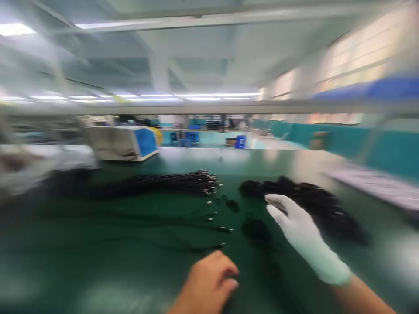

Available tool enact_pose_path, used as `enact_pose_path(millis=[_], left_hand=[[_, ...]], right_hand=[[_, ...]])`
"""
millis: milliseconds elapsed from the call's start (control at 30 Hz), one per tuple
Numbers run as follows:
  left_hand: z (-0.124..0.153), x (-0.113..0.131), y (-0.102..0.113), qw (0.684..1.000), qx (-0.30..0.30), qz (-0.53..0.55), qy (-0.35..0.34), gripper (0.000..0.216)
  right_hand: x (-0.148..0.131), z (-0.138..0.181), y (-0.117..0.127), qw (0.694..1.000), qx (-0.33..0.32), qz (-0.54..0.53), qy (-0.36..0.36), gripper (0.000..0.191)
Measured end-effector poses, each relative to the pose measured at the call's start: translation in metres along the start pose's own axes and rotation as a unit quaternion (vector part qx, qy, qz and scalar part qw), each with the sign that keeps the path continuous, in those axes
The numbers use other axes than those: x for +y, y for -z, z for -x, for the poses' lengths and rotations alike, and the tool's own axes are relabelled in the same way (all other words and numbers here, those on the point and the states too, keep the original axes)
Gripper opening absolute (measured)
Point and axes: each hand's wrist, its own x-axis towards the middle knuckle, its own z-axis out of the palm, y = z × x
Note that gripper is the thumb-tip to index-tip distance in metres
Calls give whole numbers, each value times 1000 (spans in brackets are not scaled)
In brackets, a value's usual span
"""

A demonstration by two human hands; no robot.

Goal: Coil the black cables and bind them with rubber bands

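My right hand (303, 235) wears a white glove and stretches forward with its fingers out, its tips at the near edge of a heap of coiled black cables (314, 203). My bare left hand (209, 283) rests low on the green table (98, 244) with its fingers curled under; whether it holds anything is hidden. A long bundle of black cables with metal tips (163, 183) lies across the table to the left. A few single cables (203, 218) lie loose between that bundle and my left hand. The whole picture is smeared by motion.
A white and blue machine (122, 141) stands at the far left of the table. White sheets (379, 187) lie along the right edge. A metal rail (209, 107) crosses overhead. Blue bins (240, 141) stand in the far hall.
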Motion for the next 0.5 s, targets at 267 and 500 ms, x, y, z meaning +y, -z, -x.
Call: enact_pose_path(millis=[267, 500], left_hand=[[39, -20, 61, 945, 213, -216, 118, 21], [20, -75, 63, 952, 170, -247, 57, 12]], right_hand=[[-50, 75, -70, 949, -304, -78, -31, 33], [-84, 76, -68, 940, -333, -58, 45, 33]])
